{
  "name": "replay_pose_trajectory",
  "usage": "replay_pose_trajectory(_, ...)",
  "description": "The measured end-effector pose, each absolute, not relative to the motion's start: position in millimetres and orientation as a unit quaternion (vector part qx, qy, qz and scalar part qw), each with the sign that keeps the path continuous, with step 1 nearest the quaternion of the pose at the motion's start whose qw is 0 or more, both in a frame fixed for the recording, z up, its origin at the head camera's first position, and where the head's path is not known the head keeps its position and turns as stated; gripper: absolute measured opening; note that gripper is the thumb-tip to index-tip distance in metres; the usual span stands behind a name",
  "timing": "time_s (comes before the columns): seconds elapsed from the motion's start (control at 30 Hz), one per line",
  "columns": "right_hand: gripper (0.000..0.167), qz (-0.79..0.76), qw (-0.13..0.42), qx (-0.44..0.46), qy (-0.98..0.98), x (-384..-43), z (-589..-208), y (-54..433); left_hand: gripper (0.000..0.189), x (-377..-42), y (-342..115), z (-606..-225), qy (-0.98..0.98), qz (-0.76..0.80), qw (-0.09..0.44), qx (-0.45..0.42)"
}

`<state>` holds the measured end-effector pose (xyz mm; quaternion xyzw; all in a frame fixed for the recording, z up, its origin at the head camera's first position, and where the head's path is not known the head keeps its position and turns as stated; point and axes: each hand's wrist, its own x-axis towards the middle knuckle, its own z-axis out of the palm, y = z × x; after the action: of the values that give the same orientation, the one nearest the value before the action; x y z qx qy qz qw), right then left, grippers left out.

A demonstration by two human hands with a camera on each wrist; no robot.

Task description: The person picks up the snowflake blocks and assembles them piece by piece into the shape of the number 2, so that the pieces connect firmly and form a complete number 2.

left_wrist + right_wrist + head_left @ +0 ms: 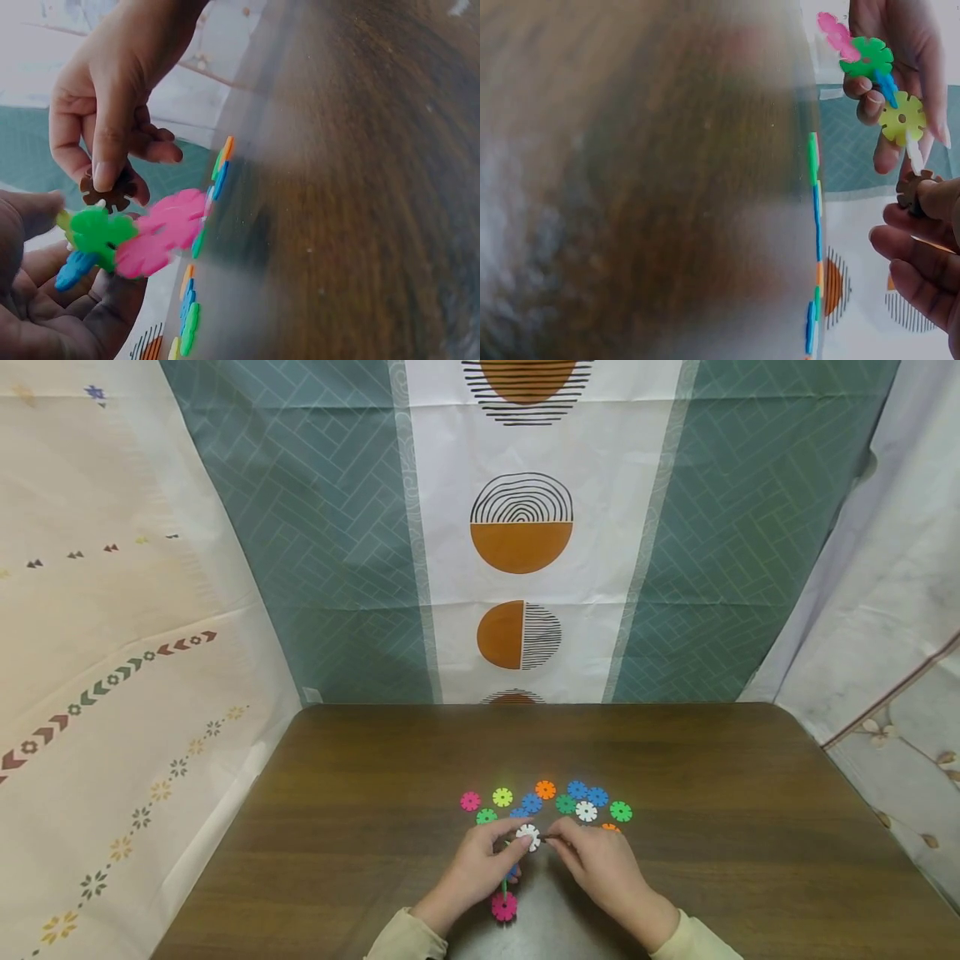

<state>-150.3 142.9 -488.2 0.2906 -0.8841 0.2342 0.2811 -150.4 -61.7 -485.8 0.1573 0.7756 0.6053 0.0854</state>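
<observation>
Joining a brown disc [112, 199] to a chain [886, 84] of slotted discs appears to be the step in hand; the next move seemingly calls for aligning slot with slot, then pressing the brown disc crosswise into the chain's far end. Nearest the person, the chain starts with a pink disc [510, 910] low over the surface [337, 877]; contact between the two cannot be confirmed. A green disc [874, 54], a blue disc [75, 270] and a yellow disc [909, 124] follow in line, leading to a white disc [532, 832] at the far end. The left grip [480, 862] pinches the white disc, thumb across its face. Opposite, the right grip [606, 866] pinches the brown disc between thumb and forefinger, just right of the white disc. Their edges meet or nearly meet; from where I stand, slot engagement cannot be verified. Beyond both grips, loose discs [532, 802] lie flat on the surface in an irregular band, an orange disc [545, 790] among them. Past the surface's far edge hangs a patterned cloth [330, 527].
</observation>
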Motion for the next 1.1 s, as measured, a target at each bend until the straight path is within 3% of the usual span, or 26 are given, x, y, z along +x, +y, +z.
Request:
replay_pose_trajectory(0.37,0.022,0.238,0.289,0.307,-0.875,-148.9,-487.3,140.6,0.052,-150.7,-62.5,-487.3,0.810,0.549,0.077,0.191)
replay_pose_trajectory(0.8,0.012,0.244,0.257,0.343,-0.870,-145.8,-487.0,134.4,0.041,-152.0,-59.9,-485.0,0.810,0.540,0.092,0.210)
replay_pose_trajectory(1.1,0.022,0.277,0.231,0.346,-0.866,-147.0,-487.9,136.2,0.047,-150.3,-60.7,-485.5,0.784,0.581,0.105,0.193)
